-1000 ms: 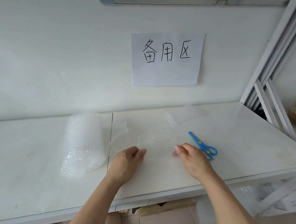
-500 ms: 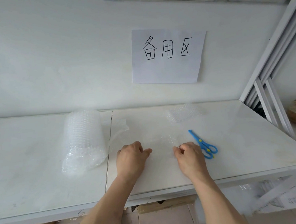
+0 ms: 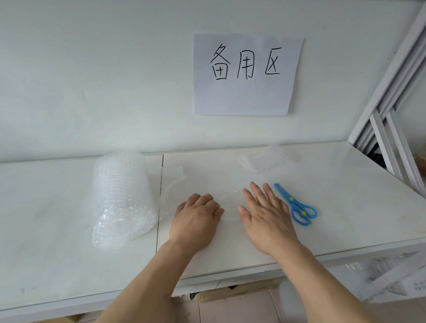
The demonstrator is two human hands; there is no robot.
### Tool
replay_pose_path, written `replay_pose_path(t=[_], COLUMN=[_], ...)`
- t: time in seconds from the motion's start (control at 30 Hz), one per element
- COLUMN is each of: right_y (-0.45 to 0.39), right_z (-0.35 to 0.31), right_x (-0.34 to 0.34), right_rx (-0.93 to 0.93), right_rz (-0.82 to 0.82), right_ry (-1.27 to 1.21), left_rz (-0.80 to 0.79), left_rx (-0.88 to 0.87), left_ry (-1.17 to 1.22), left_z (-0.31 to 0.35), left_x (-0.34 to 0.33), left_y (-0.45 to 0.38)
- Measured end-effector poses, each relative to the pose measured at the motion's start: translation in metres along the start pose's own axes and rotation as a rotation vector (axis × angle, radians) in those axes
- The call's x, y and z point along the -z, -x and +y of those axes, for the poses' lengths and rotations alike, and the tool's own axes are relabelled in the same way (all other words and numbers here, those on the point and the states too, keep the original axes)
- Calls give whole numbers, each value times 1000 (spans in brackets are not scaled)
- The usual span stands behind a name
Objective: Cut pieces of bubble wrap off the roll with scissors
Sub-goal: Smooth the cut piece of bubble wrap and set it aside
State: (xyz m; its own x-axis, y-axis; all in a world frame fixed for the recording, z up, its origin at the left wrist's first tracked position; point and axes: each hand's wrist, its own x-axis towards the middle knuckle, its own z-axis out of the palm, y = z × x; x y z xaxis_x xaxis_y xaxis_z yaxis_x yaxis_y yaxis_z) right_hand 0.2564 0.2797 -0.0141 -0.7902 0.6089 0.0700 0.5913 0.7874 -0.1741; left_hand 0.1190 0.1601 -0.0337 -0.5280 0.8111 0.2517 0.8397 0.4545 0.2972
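Some pieces look cut already — a crumpled pile (image 3: 266,159) sits beyond the right hand (image 3: 265,215), whose grip is flat and empty. Left hand (image 3: 198,221) knuckles curled, holding nothing I can see; scissors (image 3: 295,204) just right, roll (image 3: 122,195) left on the counter (image 3: 51,256).

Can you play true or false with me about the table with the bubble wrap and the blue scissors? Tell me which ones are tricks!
1. The blue scissors lie on the table. True.
2. The right hand is holding the scissors. False: its fingers are spread flat on the table, beside the scissors.
3. The bubble wrap roll is left of the left hand. True.
4. The roll stands upright on its end. False: it lies on its side.
5. A paper sign with handwriting hangs on the wall. True.
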Motion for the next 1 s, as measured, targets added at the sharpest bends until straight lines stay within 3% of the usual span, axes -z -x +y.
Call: replay_pose_path(t=[0.2,0.33,0.57,0.7,0.83,1.0], right_y=[-8,-8,-8,1,17,26], right_z=[-4,-4,-3,-7,-10,-17], right_x=[-4,-7,-8,-8,-4,3], right_rx=[13,-18,-49,-64,-270,-432], right_rz=[-262,-294,-304,-176,88,98], right_ry=[76,63,21,-26,50,57], left_rz=[-112,-242,-279,-250,-57,22], left_rx=[52,112,135,137,166,268], left_ry=[-111,-160,-159,-138,-217,-319], left_z=[3,1,0,4,9,17], left_x=[-4,0,1,2,6,7], left_y=[2,3,5,7,12,22])
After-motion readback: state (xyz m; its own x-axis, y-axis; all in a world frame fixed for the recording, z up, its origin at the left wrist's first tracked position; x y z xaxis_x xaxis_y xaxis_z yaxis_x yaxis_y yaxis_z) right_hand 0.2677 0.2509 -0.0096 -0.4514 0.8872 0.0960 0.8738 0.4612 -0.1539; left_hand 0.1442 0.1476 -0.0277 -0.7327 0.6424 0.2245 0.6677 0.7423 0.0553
